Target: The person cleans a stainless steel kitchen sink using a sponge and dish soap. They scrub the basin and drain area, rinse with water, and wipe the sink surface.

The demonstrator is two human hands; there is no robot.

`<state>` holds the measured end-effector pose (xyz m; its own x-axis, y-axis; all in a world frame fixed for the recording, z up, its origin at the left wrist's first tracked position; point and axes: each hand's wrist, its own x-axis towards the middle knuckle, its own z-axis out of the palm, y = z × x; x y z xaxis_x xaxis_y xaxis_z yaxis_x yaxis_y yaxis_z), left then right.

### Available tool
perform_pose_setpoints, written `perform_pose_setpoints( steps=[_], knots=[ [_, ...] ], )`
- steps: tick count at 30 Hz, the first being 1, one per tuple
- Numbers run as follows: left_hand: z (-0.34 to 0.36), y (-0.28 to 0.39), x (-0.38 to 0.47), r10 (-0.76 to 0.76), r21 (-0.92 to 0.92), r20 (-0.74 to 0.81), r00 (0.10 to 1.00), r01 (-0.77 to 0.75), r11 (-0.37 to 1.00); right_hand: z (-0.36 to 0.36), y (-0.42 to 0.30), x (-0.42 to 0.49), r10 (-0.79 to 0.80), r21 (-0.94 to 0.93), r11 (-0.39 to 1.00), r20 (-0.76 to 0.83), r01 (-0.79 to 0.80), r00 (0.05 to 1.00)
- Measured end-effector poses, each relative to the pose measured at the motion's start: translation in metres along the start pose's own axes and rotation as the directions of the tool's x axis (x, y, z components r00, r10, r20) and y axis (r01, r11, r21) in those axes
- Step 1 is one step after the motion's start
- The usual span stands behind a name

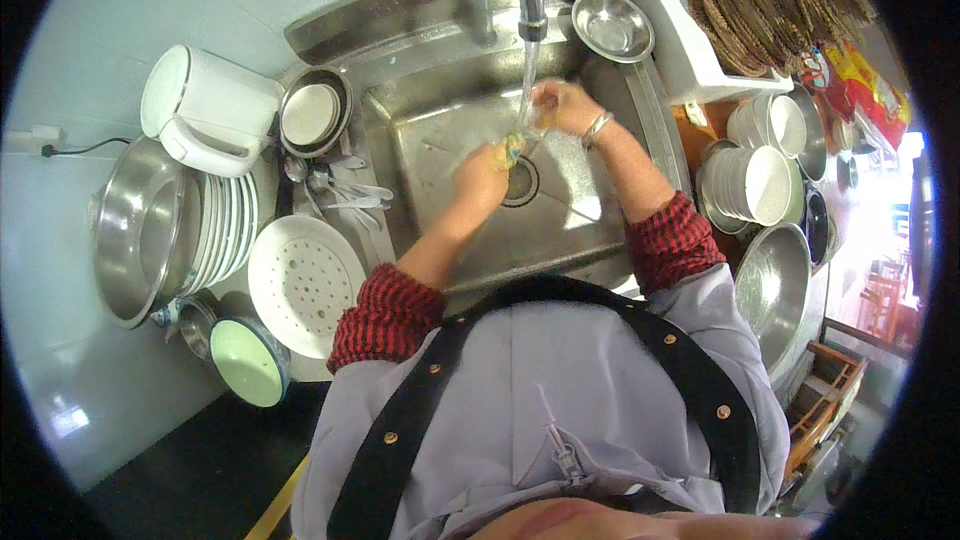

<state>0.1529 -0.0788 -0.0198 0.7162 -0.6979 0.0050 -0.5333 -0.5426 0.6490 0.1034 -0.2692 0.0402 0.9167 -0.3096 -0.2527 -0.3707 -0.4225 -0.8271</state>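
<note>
Over the stainless steel sink (435,225), my left hand (480,178) grips a crumpled yellow-green scrubbing cloth or sponge (513,147). My right hand (568,109), with a silver-coloured bangle (597,129) at the wrist, is at the water stream (529,71) under the chrome faucet (532,22). Its fingers are bent and blurred. A thin, hard-to-make-out thing shows between the two hands, and I cannot tell which hand it belongs to. The round drain (523,184) lies below my left hand.
Left of the sink lie spoons (349,191), stacked bowls (310,114), a white pitcher (217,109), a perforated white plate (306,286), upright plates (225,229) and a large steel basin (139,232). A steel bowl (613,26) sits at the back-right corner; stacked white bowls (750,184) stand right.
</note>
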Motion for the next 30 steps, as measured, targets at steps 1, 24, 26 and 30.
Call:
perform_pose_setpoints(
  steps=[1,24,26,30],
  knots=[
    [-0.003,-0.001,-0.002,0.010,-0.117,0.007,1.000,-0.009,0.993,-0.011,-0.005,0.012,0.024,0.097,0.995,-0.128,-0.011,0.991],
    [-0.143,0.126,0.054,0.383,-0.956,0.211,0.899,0.272,-0.113,-0.053,-0.050,0.167,-0.316,-0.491,0.865,-0.373,0.103,0.872],
    [-0.142,0.128,0.054,0.394,-0.967,0.112,0.912,0.191,-0.167,-0.054,-0.039,0.178,-0.363,-0.676,0.728,-0.242,0.112,0.900],
    [-0.143,0.126,0.055,0.358,-0.953,0.097,0.929,0.190,-0.236,-0.051,-0.014,0.206,-0.184,-0.315,0.947,-0.360,0.066,0.915]
  ],
)
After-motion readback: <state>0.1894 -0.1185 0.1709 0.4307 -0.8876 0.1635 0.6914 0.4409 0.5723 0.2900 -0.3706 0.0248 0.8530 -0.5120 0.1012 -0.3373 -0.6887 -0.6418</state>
